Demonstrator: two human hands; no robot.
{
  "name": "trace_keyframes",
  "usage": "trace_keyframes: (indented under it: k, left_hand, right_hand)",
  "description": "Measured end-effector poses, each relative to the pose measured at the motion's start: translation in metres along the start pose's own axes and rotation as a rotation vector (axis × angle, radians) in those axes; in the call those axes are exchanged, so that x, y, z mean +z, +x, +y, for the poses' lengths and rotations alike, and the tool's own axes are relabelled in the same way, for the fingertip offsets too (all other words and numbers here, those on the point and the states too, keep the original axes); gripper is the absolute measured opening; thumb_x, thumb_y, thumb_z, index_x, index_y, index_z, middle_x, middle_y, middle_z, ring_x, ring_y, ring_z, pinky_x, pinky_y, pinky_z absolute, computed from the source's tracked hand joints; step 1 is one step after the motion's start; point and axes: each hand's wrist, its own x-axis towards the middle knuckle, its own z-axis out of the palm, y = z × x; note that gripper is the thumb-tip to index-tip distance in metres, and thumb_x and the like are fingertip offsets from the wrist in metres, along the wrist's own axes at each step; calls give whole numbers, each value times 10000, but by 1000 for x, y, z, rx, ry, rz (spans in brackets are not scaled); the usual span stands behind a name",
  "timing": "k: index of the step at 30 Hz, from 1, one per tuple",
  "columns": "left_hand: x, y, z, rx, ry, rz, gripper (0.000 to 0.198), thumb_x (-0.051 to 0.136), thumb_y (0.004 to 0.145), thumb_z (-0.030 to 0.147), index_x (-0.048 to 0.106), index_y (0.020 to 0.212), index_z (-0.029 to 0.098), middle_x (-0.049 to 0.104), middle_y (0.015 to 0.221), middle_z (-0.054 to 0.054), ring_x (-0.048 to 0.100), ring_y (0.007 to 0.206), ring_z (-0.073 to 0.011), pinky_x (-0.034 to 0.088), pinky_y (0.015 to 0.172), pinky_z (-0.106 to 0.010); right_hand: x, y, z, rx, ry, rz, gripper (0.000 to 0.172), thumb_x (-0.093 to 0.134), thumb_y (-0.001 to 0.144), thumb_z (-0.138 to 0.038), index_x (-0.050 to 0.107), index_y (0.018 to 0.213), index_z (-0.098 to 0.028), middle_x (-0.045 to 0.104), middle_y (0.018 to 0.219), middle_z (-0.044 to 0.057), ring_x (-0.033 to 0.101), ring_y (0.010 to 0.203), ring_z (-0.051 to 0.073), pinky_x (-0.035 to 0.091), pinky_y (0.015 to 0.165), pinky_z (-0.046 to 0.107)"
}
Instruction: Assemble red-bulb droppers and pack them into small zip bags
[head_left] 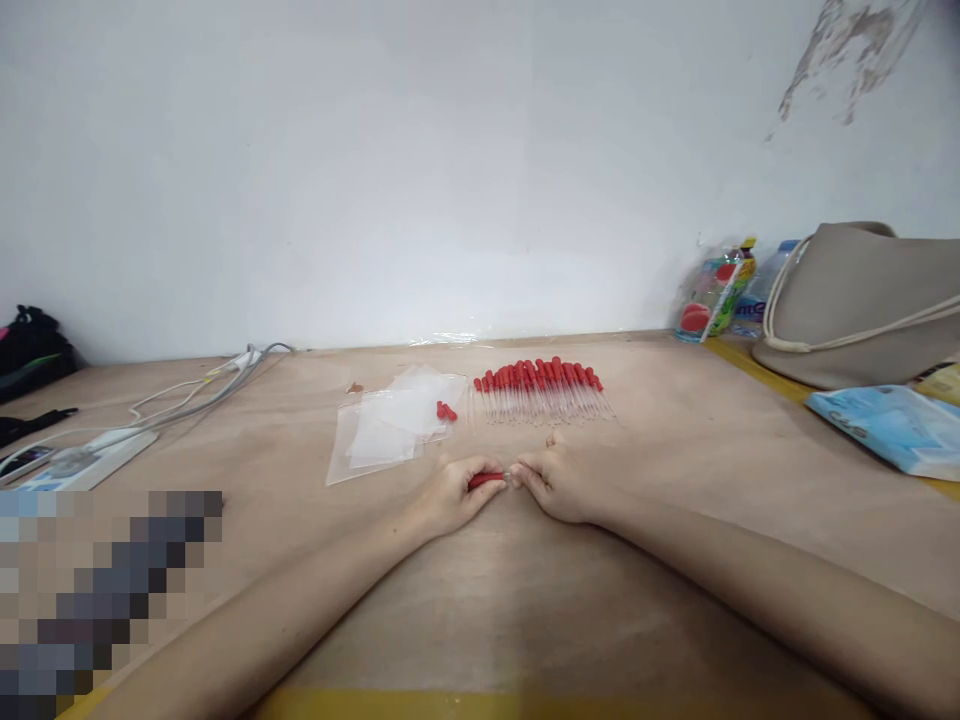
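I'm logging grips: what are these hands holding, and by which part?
A dropper: left hand gripping its red bulb, right hand pinching its clear part.

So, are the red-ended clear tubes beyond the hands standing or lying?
Lying: the tubes rest side by side on the table, red ends toward the wall, clear ends nearer the camera.

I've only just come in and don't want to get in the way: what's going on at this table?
A person is working with both bare hands. The left hand grips a red piece, and the fingertips of the right hand are at the clear part at its end. Beyond the hands lies a row of clear tubes with red tops. Two loose red pieces lie on the translucent sheets to the left.
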Motion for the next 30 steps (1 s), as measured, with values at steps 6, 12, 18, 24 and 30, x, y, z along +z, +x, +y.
trace_keyframes:
  k: [6, 12, 18, 24, 30]
  left_hand:
    - [1, 1, -3, 16, -43, -5, 187, 512, 816, 293, 640, 881, 173, 679, 837, -36, 615, 740, -141, 477, 690, -248]
    - [-2, 9, -8, -159, -438, 223, 313, 689, 656, 334, 610, 881, 132, 692, 789, -63, 643, 716, -175, 509, 668, -284]
    - [-10, 4, -16, -161, -314, 156, 252, 665, 688, 345, 661, 847, 150, 697, 820, -67, 631, 704, -164, 502, 659, -280]
    - [-2, 4, -20, -141, -249, 116, 241, 658, 694, 361, 692, 838, 171, 698, 828, -68, 636, 712, -173, 506, 671, -286]
    - [-1, 8, -14, -182, -339, 129, 259, 679, 665, 359, 683, 819, 150, 696, 785, -65, 635, 701, -171, 508, 666, -289]
  right_hand:
    - [2, 4, 2, 92, 168, -65, 329, 351, 876, -268, 575, 649, -187, 588, 587, -33, 467, 523, 92, 315, 754, 319]
    - [9, 2, 6, 183, 378, 65, 385, 301, 890, -396, 586, 737, -188, 513, 580, -29, 457, 551, 105, 345, 548, 229]
    - [7, -5, 9, 160, 396, 60, 182, 479, 817, -335, 561, 790, -175, 560, 643, -13, 470, 566, 101, 349, 513, 215]
    - [1, -5, 6, 118, 235, 109, 287, 426, 838, -296, 504, 590, -175, 433, 495, -42, 371, 477, 83, 301, 500, 225]
    - [1, -4, 8, 108, 249, 93, 331, 389, 855, -311, 468, 563, -177, 389, 475, -48, 353, 463, 82, 270, 470, 219]
